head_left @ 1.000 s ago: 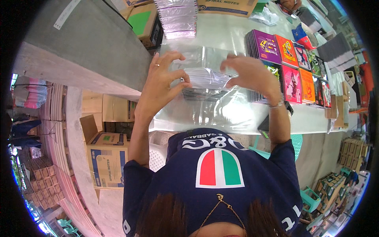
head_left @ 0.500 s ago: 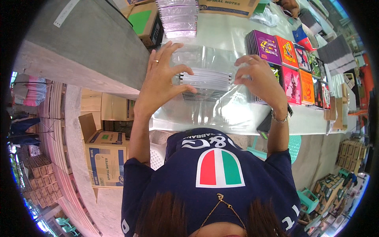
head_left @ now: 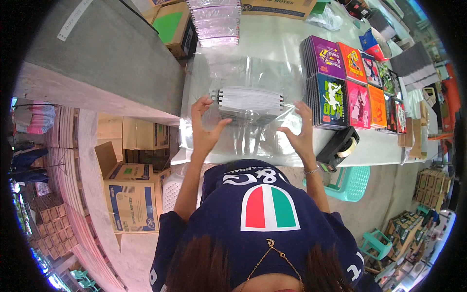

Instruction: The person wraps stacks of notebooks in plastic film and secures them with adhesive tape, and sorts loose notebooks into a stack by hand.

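Stack of white-edged notebooks (head_left: pixel 250 100), one, lies under clear plastic film (head_left: pixel 248 70) at frame centre. Left hand (head_left: pixel 205 138) and right hand (head_left: pixel 302 139) flank it, thumbs and fingers wide apart; contact with the film cannot be told. Right: two rows of lettered, colourful notebooks (head_left: pixel 358 104), one black tape dispenser (head_left: pixel 335 150). Lower left: printed carton (head_left: pixel 132 207).
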Motion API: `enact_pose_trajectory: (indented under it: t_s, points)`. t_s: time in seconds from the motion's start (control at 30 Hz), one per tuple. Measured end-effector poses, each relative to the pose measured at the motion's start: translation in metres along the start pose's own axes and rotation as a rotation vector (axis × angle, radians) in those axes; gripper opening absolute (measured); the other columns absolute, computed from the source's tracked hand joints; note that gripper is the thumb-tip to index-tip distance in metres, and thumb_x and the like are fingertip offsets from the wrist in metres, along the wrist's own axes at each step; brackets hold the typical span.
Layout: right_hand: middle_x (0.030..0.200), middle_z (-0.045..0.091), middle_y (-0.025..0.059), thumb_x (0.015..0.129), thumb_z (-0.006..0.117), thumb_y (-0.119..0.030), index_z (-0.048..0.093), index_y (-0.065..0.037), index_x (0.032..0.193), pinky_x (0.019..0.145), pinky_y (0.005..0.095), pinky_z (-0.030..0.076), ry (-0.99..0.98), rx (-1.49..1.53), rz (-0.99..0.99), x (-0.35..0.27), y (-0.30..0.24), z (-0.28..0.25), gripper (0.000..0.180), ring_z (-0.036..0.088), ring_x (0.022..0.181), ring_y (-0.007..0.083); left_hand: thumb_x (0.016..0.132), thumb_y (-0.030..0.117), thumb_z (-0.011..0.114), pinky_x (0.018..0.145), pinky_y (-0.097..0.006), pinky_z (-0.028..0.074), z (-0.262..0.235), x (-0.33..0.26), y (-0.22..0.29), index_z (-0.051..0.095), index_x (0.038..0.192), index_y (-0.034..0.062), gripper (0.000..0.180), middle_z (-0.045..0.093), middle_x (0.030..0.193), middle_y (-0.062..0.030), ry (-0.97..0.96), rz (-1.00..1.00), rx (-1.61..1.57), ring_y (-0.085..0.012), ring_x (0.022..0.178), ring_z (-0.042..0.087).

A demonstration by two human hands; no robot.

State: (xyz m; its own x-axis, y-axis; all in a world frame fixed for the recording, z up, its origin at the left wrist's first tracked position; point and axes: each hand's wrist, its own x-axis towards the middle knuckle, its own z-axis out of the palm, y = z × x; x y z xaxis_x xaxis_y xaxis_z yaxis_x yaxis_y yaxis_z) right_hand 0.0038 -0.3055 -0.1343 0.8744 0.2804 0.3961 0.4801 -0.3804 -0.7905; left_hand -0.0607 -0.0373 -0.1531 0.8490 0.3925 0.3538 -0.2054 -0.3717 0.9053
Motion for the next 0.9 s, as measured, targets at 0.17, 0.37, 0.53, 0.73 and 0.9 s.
enact_pose_trajectory:
  t_s: [0.17,0.37,0.53,0.73,0.9]
  points:
    - [0.138,0.041,0.0129,0.064,0.085,-0.023,0.045,-0.010,0.132,0.106,0.0435,0.034,-0.068,-0.074,-0.125,0.003,0.002,0.024,0.080,0.033,0.133,0.0334,0.063,0.015,0.084,0.098,-0.039,0.040,0.018,0.002,-0.001,0.047,0.124,0.0039,0.072,0.048,0.121,-0.0136,0.039,0.170,0.185,-0.0275,0.116,0.047]
    - [0.135,0.047,0.0113,0.065,0.083,-0.020,0.048,-0.010,0.128,0.107,0.0461,0.032,0.085,-0.001,-0.317,0.010,0.012,0.037,0.073,0.037,0.132,0.0337,0.061,0.015,0.084,0.095,-0.040,0.041,0.015,0.016,0.012,0.056,0.117,0.0073,0.064,0.052,0.119,-0.0139,0.008,0.270,0.249,-0.0306,0.113,0.050]
    - [0.121,0.060,0.0080,0.064,0.082,-0.017,0.060,-0.010,0.116,0.107,0.0451,0.030,0.013,-0.124,-0.321,0.013,0.012,0.029,0.057,0.046,0.126,0.0293,0.062,0.011,0.082,0.091,-0.039,0.044,0.008,0.027,0.013,0.064,0.105,0.0092,0.047,0.060,0.108,-0.0083,-0.089,0.407,0.266,-0.0285,0.106,0.055]
    - [0.119,0.062,0.0031,0.064,0.076,-0.011,0.068,-0.013,0.106,0.107,0.0437,0.030,-0.056,-0.159,-0.386,0.021,0.005,0.042,0.043,0.050,0.122,0.0237,0.064,0.007,0.079,0.082,-0.034,0.048,0.002,0.047,0.026,0.070,0.092,0.0103,0.029,0.064,0.093,-0.0038,-0.317,0.522,0.300,-0.0230,0.094,0.059]
    - [0.120,0.058,0.0072,0.068,0.076,-0.010,0.073,-0.014,0.092,0.102,0.0402,0.034,0.044,-0.073,-0.354,0.028,0.005,0.048,0.025,0.052,0.114,0.0253,0.067,0.015,0.077,0.067,-0.032,0.051,-0.003,0.059,0.033,0.071,0.084,0.0116,0.018,0.065,0.082,0.0005,-0.426,0.508,0.347,-0.0188,0.079,0.061]
